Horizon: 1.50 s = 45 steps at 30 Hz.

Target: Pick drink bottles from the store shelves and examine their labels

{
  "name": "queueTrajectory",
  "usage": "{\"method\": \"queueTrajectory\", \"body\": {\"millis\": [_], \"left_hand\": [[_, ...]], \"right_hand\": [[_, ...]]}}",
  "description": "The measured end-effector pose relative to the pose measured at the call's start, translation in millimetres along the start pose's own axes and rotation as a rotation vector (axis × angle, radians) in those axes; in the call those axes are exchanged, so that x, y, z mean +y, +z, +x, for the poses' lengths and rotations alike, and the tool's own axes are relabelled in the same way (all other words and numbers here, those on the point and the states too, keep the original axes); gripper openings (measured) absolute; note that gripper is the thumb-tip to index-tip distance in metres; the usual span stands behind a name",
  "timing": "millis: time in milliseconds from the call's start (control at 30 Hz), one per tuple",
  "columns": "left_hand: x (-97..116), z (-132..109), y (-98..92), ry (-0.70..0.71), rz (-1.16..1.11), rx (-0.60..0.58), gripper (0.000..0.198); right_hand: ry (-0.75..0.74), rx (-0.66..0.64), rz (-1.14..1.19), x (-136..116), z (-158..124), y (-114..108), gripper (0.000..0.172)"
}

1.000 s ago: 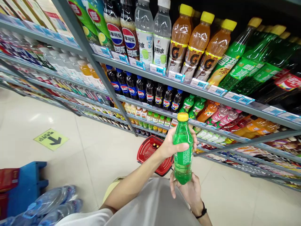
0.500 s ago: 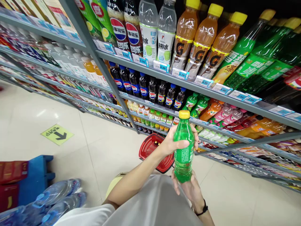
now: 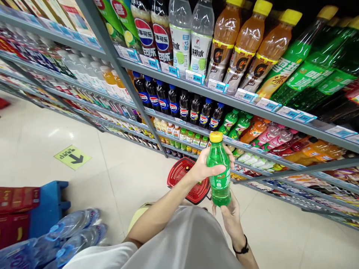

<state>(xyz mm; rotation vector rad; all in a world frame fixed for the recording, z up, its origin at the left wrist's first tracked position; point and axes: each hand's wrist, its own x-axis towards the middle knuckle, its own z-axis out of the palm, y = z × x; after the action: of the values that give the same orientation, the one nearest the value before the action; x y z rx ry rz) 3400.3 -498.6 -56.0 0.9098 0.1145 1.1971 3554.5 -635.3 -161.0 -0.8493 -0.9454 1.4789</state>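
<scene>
- Along a shop aisle: tall metal shelving point(image 3: 224, 99) down the right side, drinks packed on every level, pale tiled floor point(image 3: 134, 194) below.
- Across the upper shelves: Pepsi bottles point(image 3: 148, 37), clear sports-drink bottles point(image 3: 181, 45), yellow-capped Gatorade bottles point(image 3: 246, 48), and blue price tags point(image 3: 193, 77) along the shelf edge.
- At lower left: a blue plastic crate point(image 3: 49, 209) beside red cartons point(image 3: 17, 216), with plastic-wrapped water bottles point(image 3: 75, 233) in front; farther out on the tiles, a yellow-green floor sticker point(image 3: 72, 157) with a black arrow.
- Below the hands: a red shopping basket point(image 3: 188, 181) with a few small items inside, whether on the floor or carried impossible to tell.
- Between both hands, out in front of the grey shirt point(image 3: 182, 239) and above the basket: a green soda bottle point(image 3: 219, 183) with a yellow cap, nearly upright, green liquid inside.
- On its upper body: the left hand point(image 3: 206, 168), fingers wrapped round the far side, thumb across the front, firmly gripping.
- Under its base: the right hand point(image 3: 231, 220), fingers curled up against the plastic, cradling it, a black band point(image 3: 241, 248) at the wrist.
- Just changed: bottle turned within the hands, the small-print panel gone from view, a label with large characters now facing the camera, partly under the left thumb.
</scene>
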Motion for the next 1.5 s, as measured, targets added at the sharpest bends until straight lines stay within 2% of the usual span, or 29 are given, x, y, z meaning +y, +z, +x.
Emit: {"method": "queueTrajectory", "body": {"millis": [200,400,500,600,700,800,867,967,1033,1067,1267,1400,1500], "left_hand": [[-1,-1,0.7,-0.009,0.002,0.076,0.049],[2,1,6.2,-0.017,0.063,0.006,0.041],[-1,0,4.5,-0.014,0.035,0.039,0.04],[-8,-1,-0.9,-0.018,-0.02,0.08,0.042],[-11,-1,-4.9,-0.043,-0.069,0.095,0.045],[-11,0,-5.3,-0.068,-0.118,0.127,0.047],[-10,2,-4.5,-0.071,-0.176,0.148,0.048],[-7,4,-3.4,-0.064,-0.22,0.151,0.05],[-5,4,-3.4,-0.079,-0.207,0.14,0.051],[-4,5,-3.5,-0.091,-0.201,0.133,0.052],[0,1,-6.1,-0.046,-0.158,0.084,0.061],[-1,-4,-8.0,-0.005,-0.116,0.043,0.061],[0,-6,-6.7,0.013,-0.075,0.039,0.062]], "right_hand": [[-0.067,0.052,-0.137,-3,-1,0,0.049],[-0.222,0.328,-0.455,2,0,0,0.055],[-0.343,0.445,-0.545,5,2,-3,0.062],[-0.439,0.482,-0.606,6,4,-2,0.064],[-0.437,0.485,-0.644,3,5,3,0.065],[-0.322,0.409,-0.572,-6,5,5,0.072],[-0.194,0.236,-0.433,-12,5,3,0.076],[0.091,-0.128,-0.188,-18,4,0,0.086],[0.224,-0.261,-0.061,-16,2,-1,0.096],[0.248,-0.279,-0.021,-14,1,-1,0.098],[0.122,-0.113,0.029,-5,-1,2,0.082],[0.021,0.008,-0.142,-11,-3,5,0.059],[-0.102,0.129,-0.276,-14,-3,8,0.049]]}}
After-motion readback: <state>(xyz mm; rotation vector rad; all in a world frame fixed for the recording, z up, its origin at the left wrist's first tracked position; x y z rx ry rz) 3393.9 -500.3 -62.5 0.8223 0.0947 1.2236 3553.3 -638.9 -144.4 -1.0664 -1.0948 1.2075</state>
